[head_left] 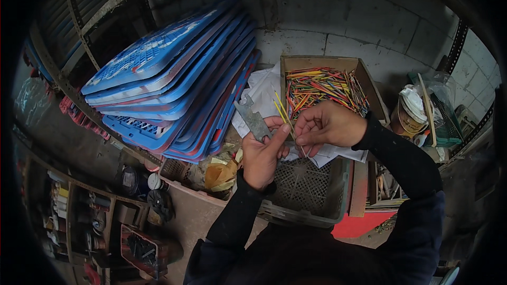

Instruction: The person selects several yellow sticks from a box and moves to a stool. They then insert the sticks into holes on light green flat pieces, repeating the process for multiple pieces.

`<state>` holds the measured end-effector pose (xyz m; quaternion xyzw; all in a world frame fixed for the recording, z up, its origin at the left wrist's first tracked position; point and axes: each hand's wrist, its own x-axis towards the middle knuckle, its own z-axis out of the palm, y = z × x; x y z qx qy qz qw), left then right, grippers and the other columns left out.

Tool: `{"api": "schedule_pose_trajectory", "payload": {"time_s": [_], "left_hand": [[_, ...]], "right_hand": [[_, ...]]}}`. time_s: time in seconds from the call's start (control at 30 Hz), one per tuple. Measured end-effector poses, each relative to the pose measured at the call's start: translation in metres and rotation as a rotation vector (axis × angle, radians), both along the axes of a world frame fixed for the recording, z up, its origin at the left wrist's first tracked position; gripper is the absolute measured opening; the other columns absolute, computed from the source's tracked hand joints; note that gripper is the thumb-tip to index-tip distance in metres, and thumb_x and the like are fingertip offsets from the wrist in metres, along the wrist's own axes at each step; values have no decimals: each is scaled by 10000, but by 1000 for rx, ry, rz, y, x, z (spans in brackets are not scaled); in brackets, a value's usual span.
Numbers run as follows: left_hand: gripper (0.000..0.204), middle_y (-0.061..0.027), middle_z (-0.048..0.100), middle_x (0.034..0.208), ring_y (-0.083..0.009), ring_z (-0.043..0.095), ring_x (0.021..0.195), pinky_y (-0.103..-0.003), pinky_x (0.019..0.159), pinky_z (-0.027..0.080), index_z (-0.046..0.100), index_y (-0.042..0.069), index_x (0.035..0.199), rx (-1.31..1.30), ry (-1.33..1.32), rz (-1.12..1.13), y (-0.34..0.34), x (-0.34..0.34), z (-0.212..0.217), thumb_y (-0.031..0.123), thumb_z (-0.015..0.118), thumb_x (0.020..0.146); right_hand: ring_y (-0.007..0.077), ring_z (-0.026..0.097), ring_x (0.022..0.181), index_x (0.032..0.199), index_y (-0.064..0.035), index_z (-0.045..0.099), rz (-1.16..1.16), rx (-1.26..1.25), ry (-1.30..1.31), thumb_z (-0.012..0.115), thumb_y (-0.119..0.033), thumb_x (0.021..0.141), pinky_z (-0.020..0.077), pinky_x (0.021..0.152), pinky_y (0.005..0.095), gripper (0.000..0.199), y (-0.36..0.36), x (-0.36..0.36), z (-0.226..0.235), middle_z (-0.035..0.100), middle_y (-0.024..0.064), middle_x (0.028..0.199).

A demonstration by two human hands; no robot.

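I have a few thin yellow sticks (280,107) up between the two hands, their long axis running steeply from upper left to lower right, free ends pointing up and away from the body. From where I watch, the left hand (263,161) is closed on the lower end of a grey metal plate (253,120), its thumb tip pressed toward the sticks; the plate slants much the same way, notched end at upper left. The right hand (331,125) has thumb and fingers drawn together at the sticks' lower part, though I cannot tell whether they pinch or only steady them. Beyond, an open box (374,87) holds many coloured sticks (323,85) lying at mixed angles; a mesh-bottomed crate (301,187) sits below the hands.
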<state>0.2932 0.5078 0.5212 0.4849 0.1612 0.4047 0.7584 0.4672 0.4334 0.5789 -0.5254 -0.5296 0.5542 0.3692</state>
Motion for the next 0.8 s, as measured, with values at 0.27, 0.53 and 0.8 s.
{"api": "schedule_pose_trajectory", "payload": {"time_s": [0.27,0.53,0.8], "left_hand": [[172,-12,593,711,-35,439,481,-202,462,364,592,-26,1038,-25,-36,9,-2,1,-2,48,642,892],[160,-26,594,730,-47,437,488,-221,482,395,597,-45,1043,32,24,-2,-9,-14,-6,42,610,909],[132,-151,617,806,-70,415,465,-264,493,431,552,-26,1007,-18,26,-60,-19,-49,-19,89,523,950]], "right_hand": [[97,654,698,919,27,587,3,71,-24,635,-48,887,561,654,225,95,1,-4,-7,648,53,785],[95,655,693,900,24,591,-17,142,-58,667,-83,873,530,617,234,134,-12,-26,-13,653,55,751],[280,664,833,942,-3,667,-153,494,-985,675,-126,834,515,755,361,165,10,66,17,689,134,877]]}}
